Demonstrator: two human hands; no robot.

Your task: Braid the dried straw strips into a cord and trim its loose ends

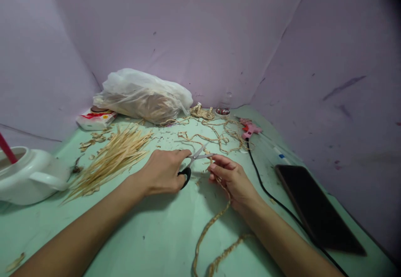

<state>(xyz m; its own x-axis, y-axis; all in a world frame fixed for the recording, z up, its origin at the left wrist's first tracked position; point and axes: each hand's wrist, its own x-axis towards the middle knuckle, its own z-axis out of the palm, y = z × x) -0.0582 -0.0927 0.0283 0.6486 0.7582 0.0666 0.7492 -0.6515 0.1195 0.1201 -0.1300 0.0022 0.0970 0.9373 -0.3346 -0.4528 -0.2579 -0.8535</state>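
My left hand (166, 169) grips a pair of scissors (194, 157) with black handles, fingers and thumb through the loops. The blades are spread and point right, toward the fingertips of my right hand (230, 176). Between that hand's thumb and fingers is a braided straw cord (213, 222). The cord's upper part lies by the blades; whether they touch it I cannot tell. From my right hand the cord hangs down and curls over the green table (163, 231) toward the near edge. More thin cord (219, 137) lies in loose loops beyond both hands.
Pale straw strips (115, 156) lie left, near a white spouted pot (34, 174). Behind are a plastic bag (144, 95), a red-and-white packet (96, 119) and a small container of beads (222, 112). At right are a pink glue gun (250, 129), its black cable (266, 191) and a dark tablet (316, 206).
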